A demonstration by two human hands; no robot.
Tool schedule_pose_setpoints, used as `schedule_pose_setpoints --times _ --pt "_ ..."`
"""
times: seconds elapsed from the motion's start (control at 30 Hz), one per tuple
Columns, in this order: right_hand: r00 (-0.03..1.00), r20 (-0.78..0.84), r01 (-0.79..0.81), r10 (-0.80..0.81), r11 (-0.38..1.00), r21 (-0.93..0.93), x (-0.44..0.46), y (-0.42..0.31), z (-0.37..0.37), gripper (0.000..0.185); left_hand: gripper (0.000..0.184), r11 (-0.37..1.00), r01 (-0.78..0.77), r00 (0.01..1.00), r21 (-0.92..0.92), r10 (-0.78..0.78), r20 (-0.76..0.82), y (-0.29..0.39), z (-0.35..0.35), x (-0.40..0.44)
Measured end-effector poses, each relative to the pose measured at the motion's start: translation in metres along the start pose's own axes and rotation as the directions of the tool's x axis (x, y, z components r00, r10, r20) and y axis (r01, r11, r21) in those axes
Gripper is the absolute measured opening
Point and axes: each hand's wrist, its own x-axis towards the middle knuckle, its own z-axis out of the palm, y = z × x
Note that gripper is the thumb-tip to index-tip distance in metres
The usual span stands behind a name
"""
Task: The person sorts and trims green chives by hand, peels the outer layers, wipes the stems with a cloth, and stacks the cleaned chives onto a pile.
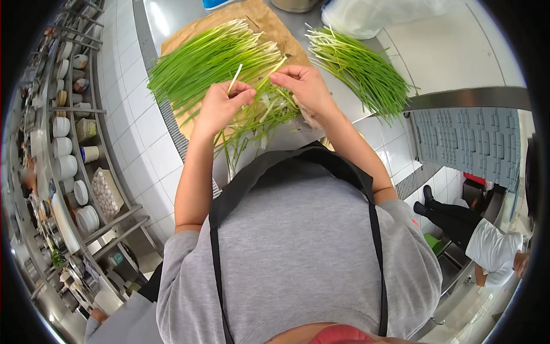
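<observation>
A slim garlic chive stalk (235,79) with a white end sticks up from my left hand (220,107), whose thumb and fingers are closed round it. Close by on the right, my right hand (306,89) pinches a pale yellow-green chive strand (278,64) at its fingertips. Behind both hands a large bunch of garlic chives (212,63) lies on brown paper (258,12), white ends to the right. Loose trimmed leaves and peelings (263,117) are heaped below my hands. A second chive bunch (361,71) rests on the metal counter to the right.
A clear plastic bag (372,17) and the base of a metal pot (295,4) are at the back of the counter. Shelves with stacked bowls (65,166) and an egg tray (106,195) line the left. Another person (495,252) is at the far right; a grey sleeve (129,318) shows lower left.
</observation>
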Motion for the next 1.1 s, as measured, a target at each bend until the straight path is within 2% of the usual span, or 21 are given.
schedule_pose_setpoints --times 0.13,0.23,0.33,0.43,0.53,0.63,0.73,0.8,0.83,0.93,1.03,1.1 --pt "0.989 -0.040 0.128 -0.141 0.965 -0.227 -0.004 -0.013 -0.009 0.013 0.018 0.999 -0.034 0.999 0.023 0.034 -0.004 -0.002 -0.003 -0.002" --pt "0.920 -0.101 0.299 -0.378 0.846 -0.441 -0.001 -0.011 -0.015 0.013 0.019 0.998 -0.042 0.999 0.041 0.042 -0.001 -0.002 -0.006 -0.003" --pt "0.891 -0.151 0.305 -0.427 0.812 -0.497 0.000 -0.014 -0.022 0.013 0.020 0.993 -0.041 0.999 0.108 0.044 -0.021 -0.004 -0.008 -0.005" --pt "0.879 -0.265 0.245 -0.396 0.853 -0.461 0.004 -0.007 -0.029 0.012 0.020 0.991 0.004 0.998 0.134 0.004 -0.062 -0.006 -0.013 -0.007" --pt "0.941 -0.313 0.077 -0.126 0.983 -0.164 0.010 -0.002 -0.037 0.014 0.019 0.998 0.064 0.994 -0.017 -0.065 -0.086 0.004 -0.020 -0.012" --pt "0.996 0.051 0.089 -0.073 0.829 -0.552 0.009 -0.006 -0.034 0.016 0.017 0.979 0.128 0.987 -0.157 -0.141 -0.074 -0.001 -0.024 -0.007" --pt "0.975 0.072 0.187 -0.209 0.609 -0.771 0.008 -0.007 -0.013 0.019 0.020 0.978 0.135 0.989 -0.161 -0.142 -0.036 -0.001 -0.022 0.001" --pt "0.974 0.029 0.219 -0.226 0.892 -0.394 0.009 -0.012 0.000 0.025 0.020 0.984 0.107 0.994 -0.139 -0.111 -0.023 0.006 -0.015 0.005" --pt "0.975 0.004 0.220 -0.222 0.962 -0.163 0.008 -0.013 0.008 0.028 0.020 0.987 0.098 0.995 -0.127 -0.101 -0.015 0.010 -0.012 0.004" --pt "0.987 0.034 0.155 -0.158 0.985 0.073 0.011 -0.007 0.023 0.029 0.022 0.988 0.076 0.995 -0.136 -0.065 0.080 0.022 -0.006 0.006" --pt "0.989 -0.005 0.146 -0.146 0.987 0.065 0.013 -0.014 0.023 0.026 0.022 0.981 -0.195 0.965 0.017 0.195 -0.175 0.025 -0.001 0.011" --pt "0.985 0.072 0.164 -0.157 0.982 -0.093 0.013 -0.015 0.026 0.024 0.021 0.970 -0.241 0.951 0.026 0.242 -0.192 0.027 -0.001 0.016"
